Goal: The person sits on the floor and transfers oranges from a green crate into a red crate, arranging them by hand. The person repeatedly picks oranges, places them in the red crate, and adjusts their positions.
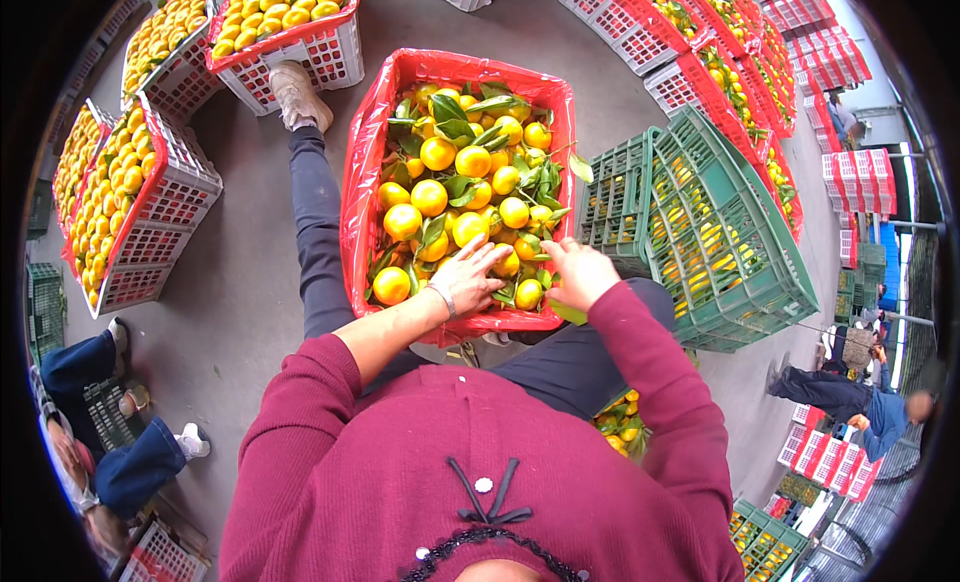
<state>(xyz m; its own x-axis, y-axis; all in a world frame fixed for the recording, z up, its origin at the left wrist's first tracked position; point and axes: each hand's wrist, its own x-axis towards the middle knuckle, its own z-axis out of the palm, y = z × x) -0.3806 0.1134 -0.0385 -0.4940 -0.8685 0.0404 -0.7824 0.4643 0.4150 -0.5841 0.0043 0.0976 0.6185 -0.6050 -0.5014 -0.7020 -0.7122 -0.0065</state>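
Observation:
A crate lined with red plastic film (365,154) stands before me, filled with oranges (472,162) and green leaves. My left hand (471,278) lies spread on the fruit near the crate's near edge, fingers apart, with a band at the wrist. My right hand (581,270) is at the crate's right near corner, fingers bent beside leaves; whether it grips anything cannot be made out. A yellow-green leaf (568,312) shows just below it. To the right, a green plastic crate (720,229) is tilted, with oranges visible through its slats.
White crates of oranges (176,199) stand at the left and upper left. Stacked red-lined crates (682,86) curve along the upper right. One person sits at the lower left (127,462); another stands at the far right (840,394). More oranges (622,424) lie below my right arm.

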